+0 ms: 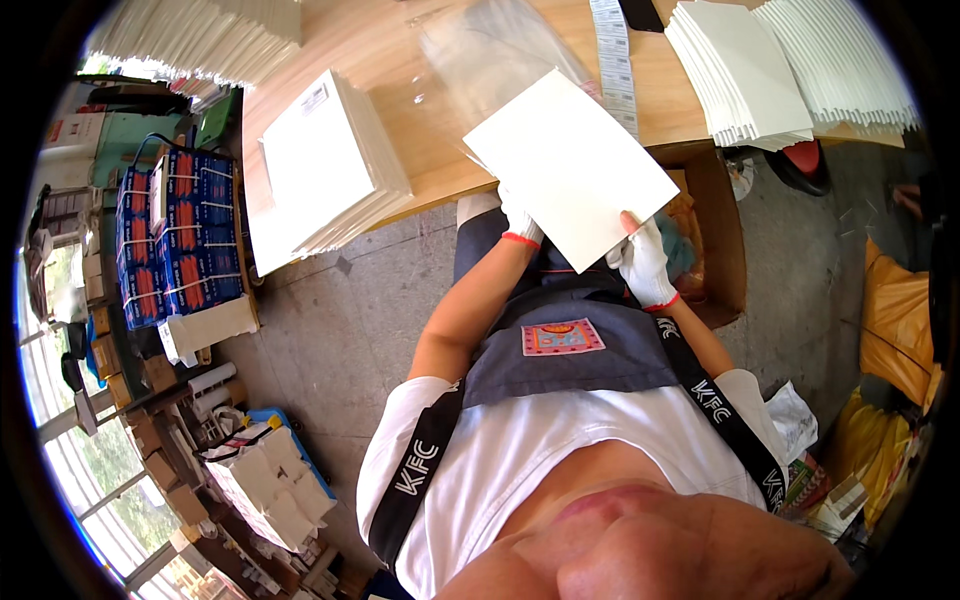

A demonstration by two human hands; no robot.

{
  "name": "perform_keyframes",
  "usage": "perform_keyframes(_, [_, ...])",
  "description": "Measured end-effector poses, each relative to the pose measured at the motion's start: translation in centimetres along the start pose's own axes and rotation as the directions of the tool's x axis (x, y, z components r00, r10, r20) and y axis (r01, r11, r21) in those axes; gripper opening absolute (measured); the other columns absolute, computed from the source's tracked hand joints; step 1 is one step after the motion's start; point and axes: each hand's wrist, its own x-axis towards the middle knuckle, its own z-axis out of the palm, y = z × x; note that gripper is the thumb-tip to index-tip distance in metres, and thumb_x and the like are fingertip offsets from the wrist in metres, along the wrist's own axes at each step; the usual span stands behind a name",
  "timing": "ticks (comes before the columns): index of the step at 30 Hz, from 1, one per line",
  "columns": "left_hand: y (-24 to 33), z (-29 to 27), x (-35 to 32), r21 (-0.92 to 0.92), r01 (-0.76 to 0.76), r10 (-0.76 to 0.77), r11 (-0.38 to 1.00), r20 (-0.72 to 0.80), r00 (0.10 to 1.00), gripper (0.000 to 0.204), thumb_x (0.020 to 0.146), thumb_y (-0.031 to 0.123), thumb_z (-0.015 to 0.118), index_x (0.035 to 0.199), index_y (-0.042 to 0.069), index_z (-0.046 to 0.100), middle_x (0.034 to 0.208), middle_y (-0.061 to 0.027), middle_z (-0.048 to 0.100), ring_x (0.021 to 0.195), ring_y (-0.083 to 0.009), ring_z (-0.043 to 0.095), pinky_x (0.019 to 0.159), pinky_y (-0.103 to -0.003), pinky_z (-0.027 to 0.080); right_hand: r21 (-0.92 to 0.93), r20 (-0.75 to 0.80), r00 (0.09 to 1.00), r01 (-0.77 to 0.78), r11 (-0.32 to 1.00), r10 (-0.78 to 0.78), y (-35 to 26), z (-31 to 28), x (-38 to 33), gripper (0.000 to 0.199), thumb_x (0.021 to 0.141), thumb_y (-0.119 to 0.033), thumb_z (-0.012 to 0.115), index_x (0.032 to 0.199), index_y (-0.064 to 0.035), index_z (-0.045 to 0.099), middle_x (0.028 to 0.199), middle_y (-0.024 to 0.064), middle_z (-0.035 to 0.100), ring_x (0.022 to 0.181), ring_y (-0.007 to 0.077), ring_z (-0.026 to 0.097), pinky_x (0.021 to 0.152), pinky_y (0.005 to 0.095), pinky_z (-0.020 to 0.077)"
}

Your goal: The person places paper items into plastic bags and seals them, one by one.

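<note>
A flat white rectangular board (570,165) is tilted in front of me above the table's near edge, held between my hands. My left hand (520,218), in a white glove with a red cuff, grips its near left side; the fingers are mostly hidden under it. My right hand (643,260), gloved the same way, pinches the near right corner, with a bare thumb tip on top. Left of the board lies a thick stack of similar white boards (325,165), a small label on its top one. Behind the held board is a clear plastic bag (500,50).
A label strip (614,62) and a dark flat object (642,14) lie on the wooden table (425,150). White stacks (735,70) fill its right end; another stack (200,40) stands far left. An open carton (728,250) sits below. Blue bundles (180,235) and an orange sack (893,320) flank me.
</note>
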Motion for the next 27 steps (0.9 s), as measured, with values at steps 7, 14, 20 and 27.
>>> perform_keyframes(7, [-2.0, -2.1, -5.1, -0.047, 0.328, -0.325, 0.943, 0.057, 0.944, 0.017, 0.09, 0.007, 0.048, 0.105, 0.002, 0.056, 0.095, -0.01, 0.064, 0.077, -0.0203, 0.064, 0.067, -0.032, 0.056, 0.005, -0.276, 0.934, -0.237, 0.971, 0.229, 5.1, -0.5, 5.9, 0.03, 0.093, -0.02, 0.051, 0.118, -0.0026, 0.047, 0.101, 0.0107, 0.059, 0.085, 0.0199, 0.063, 0.072, 0.0302, 0.0558])
perform_keyframes(14, [-1.0, -7.0, -1.7, -0.037, 0.361, -0.348, 0.932, 0.19, 0.918, 0.02, 0.092, 0.013, 0.04, 0.106, 0.005, 0.051, 0.102, -0.0112, 0.059, 0.091, -0.0254, 0.061, 0.075, -0.041, 0.053, 0.01, 0.295, 0.848, -0.463, 0.886, 0.439, 4.5, 2.2, 7.5, 0.037, 0.093, -0.015, 0.047, 0.126, 0.0004, 0.046, 0.105, 0.0139, 0.063, 0.094, 0.0219, 0.063, 0.083, 0.036, 0.0527])
perform_keyframes(20, [5.9, -6.6, -3.6, 0.324, 0.094, -0.114, 0.942, 0.043, 0.993, 0.027, 0.09, 0.022, 0.057, 0.1, -0.002, 0.057, 0.093, -0.016, 0.066, 0.07, -0.017, 0.064, 0.061, -0.028, 0.054, -0.662, 0.735, 0.674, 0.686, -0.303, -0.079, 1.9, 4.6, 13.6, 0.032, 0.078, -0.018, 0.063, 0.11, -0.015, 0.059, 0.105, 0.0052, 0.055, 0.088, 0.0269, 0.056, 0.077, 0.0369, 0.0471])
perform_keyframes(27, [7.6, -8.5, -3.4, 0.463, 0.162, -0.221, 0.871, 0.075, 0.972, 0.031, 0.091, 0.023, 0.055, 0.104, -0.004, 0.059, 0.095, -0.0127, 0.066, 0.073, -0.0181, 0.065, 0.065, -0.027, 0.054, -0.715, 0.673, 0.74, 0.65, -0.257, -0.002, 2.7, 6.3, 13.0, 0.023, 0.08, -0.024, 0.061, 0.102, -0.0155, 0.062, 0.092, 0.0055, 0.063, 0.082, 0.0265, 0.061, 0.068, 0.0367, 0.0487])
